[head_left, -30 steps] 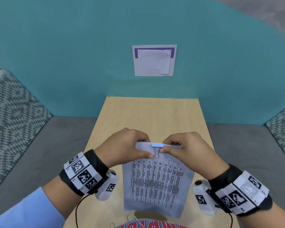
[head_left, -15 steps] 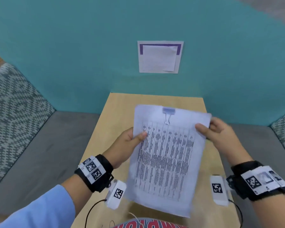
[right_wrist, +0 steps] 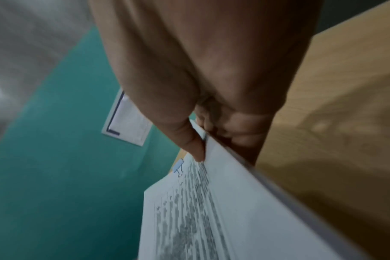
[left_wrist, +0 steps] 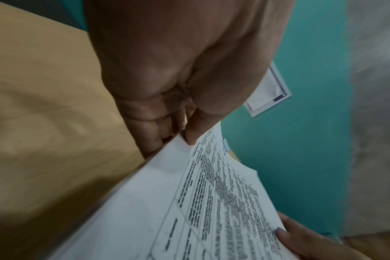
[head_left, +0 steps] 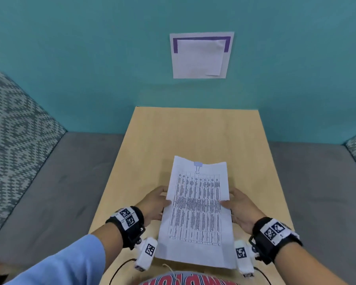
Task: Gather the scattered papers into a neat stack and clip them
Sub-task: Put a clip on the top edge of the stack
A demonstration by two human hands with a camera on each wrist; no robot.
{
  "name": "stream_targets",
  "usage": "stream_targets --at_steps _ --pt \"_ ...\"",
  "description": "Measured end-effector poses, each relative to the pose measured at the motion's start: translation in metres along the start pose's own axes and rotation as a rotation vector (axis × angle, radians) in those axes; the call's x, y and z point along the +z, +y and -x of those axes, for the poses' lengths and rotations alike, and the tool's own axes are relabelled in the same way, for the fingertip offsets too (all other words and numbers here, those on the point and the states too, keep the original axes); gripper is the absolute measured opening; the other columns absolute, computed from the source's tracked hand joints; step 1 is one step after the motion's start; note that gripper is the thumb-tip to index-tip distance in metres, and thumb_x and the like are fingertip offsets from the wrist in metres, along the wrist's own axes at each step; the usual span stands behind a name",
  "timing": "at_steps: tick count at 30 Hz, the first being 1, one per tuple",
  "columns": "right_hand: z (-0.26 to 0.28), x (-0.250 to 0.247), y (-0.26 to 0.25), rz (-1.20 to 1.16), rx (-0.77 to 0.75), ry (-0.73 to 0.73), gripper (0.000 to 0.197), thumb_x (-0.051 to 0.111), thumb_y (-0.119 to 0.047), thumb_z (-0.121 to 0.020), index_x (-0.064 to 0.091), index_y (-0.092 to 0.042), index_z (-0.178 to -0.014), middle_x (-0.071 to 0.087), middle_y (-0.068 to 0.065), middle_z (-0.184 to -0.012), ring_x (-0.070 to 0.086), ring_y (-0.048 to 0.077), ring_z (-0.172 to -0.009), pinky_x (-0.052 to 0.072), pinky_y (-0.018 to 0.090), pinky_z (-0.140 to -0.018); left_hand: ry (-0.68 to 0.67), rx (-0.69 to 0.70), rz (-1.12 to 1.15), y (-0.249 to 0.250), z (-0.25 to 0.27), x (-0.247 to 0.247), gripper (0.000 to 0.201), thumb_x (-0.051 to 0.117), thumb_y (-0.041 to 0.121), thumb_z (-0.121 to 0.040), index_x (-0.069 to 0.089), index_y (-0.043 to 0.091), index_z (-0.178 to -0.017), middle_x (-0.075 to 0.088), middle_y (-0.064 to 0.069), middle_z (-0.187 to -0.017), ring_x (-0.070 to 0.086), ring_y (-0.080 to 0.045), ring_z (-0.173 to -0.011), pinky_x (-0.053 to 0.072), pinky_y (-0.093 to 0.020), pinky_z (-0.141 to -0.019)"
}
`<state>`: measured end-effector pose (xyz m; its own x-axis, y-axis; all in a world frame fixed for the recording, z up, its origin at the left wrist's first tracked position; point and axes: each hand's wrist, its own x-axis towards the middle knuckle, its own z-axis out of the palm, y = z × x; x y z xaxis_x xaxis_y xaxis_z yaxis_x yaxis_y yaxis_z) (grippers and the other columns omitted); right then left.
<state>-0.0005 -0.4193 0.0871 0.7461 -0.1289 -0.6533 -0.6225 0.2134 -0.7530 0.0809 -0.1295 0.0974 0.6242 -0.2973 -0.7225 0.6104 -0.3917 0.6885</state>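
A stack of printed papers (head_left: 197, 210) is held just above the near half of the wooden table (head_left: 193, 130). A pale blue binder clip (head_left: 198, 165) grips the middle of its far edge. My left hand (head_left: 155, 203) pinches the stack's left edge, thumb on top and fingers beneath, as the left wrist view shows on the papers (left_wrist: 211, 202). My right hand (head_left: 239, 206) pinches the right edge the same way, thumb on the printed papers (right_wrist: 223, 211). The clip (right_wrist: 178, 167) also shows in the right wrist view, and as a small blue clip (left_wrist: 225, 146) in the left wrist view.
The table's far half is bare wood. A teal wall behind carries a white sheet with a purple border (head_left: 201, 55). Grey seating (head_left: 49, 192) with patterned cushions (head_left: 14, 145) flanks the table on both sides.
One second ago both hands worked at the clip on the stack's far edge. They then slid to the side edges, raised the stack, and have now brought it lower and flatter over the table.
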Motion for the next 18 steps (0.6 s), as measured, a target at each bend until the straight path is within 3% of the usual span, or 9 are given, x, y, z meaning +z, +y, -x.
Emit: stream_targets --at_steps 2,6,9,12,14,16,18 --pt "-0.014 0.002 0.011 0.069 0.001 0.027 0.039 0.060 0.006 -0.098 0.056 -0.015 -0.131 0.075 0.013 -0.121 0.076 0.031 -0.096 0.066 0.044 -0.070 0.029 -0.016 0.011 -0.005 -0.014 -0.002 0.030 0.051 0.003 -0.107 0.062 0.021 -0.130 0.077 -0.015 -0.116 0.075 -0.026 -0.086 0.064 -0.039 -0.069" --pt "-0.049 0.007 0.026 0.167 -0.016 0.094 0.043 0.059 0.007 -0.096 0.056 -0.015 -0.133 0.074 0.018 -0.120 0.074 0.035 -0.100 0.064 0.052 -0.079 0.092 -0.029 0.013 -0.009 -0.045 -0.002 0.035 0.053 0.000 -0.106 0.059 0.015 -0.137 0.073 -0.015 -0.110 0.073 -0.028 -0.089 0.066 -0.039 -0.070" --pt "-0.074 0.012 0.029 0.185 -0.001 0.141 0.046 0.049 0.015 -0.096 0.056 -0.012 -0.133 0.072 0.015 -0.107 0.070 0.029 -0.086 0.059 0.036 -0.061 0.097 -0.060 -0.009 -0.013 -0.070 -0.006 0.043 0.050 -0.007 -0.105 0.055 0.011 -0.143 0.072 -0.017 -0.112 0.072 -0.036 -0.096 0.065 -0.046 -0.077" --pt "-0.095 0.017 0.034 0.161 0.055 0.186 0.050 0.044 0.018 -0.094 0.052 -0.015 -0.130 0.071 0.013 -0.100 0.064 0.029 -0.075 0.046 0.028 -0.049 0.106 -0.088 -0.048 -0.018 -0.084 -0.010 0.056 0.044 -0.014 -0.101 0.053 0.017 -0.147 0.073 -0.008 -0.102 0.072 -0.026 -0.082 0.059 -0.031 -0.056" --pt "-0.103 0.019 0.039 0.179 0.065 0.193 0.047 0.049 0.015 -0.094 0.051 -0.015 -0.131 0.070 0.012 -0.101 0.064 0.028 -0.074 0.044 0.026 -0.045 0.106 -0.101 -0.060 -0.020 -0.092 -0.015 0.062 0.042 -0.014 -0.100 0.050 0.021 -0.151 0.074 -0.004 -0.106 0.073 -0.022 -0.083 0.057 -0.027 -0.053" --pt "-0.106 0.019 0.044 0.216 0.058 0.199 0.046 0.056 0.006 -0.096 0.051 -0.015 -0.136 0.069 0.008 -0.107 0.068 0.033 -0.087 0.053 0.032 -0.055 0.092 -0.126 -0.078 -0.020 -0.096 -0.018 0.067 0.040 -0.012 -0.101 0.048 0.028 -0.154 0.075 -0.005 -0.115 0.074 -0.021 -0.086 0.059 -0.026 -0.054" --pt "-0.108 0.016 0.049 0.325 0.024 0.202 0.048 0.064 -0.004 -0.096 0.051 -0.016 -0.141 0.069 0.005 -0.116 0.069 0.032 -0.104 0.059 0.040 -0.077 0.066 -0.145 -0.077 -0.016 -0.097 -0.021 0.068 0.039 -0.010 -0.101 0.051 0.035 -0.150 0.076 -0.005 -0.117 0.075 -0.022 -0.085 0.061 -0.027 -0.056"
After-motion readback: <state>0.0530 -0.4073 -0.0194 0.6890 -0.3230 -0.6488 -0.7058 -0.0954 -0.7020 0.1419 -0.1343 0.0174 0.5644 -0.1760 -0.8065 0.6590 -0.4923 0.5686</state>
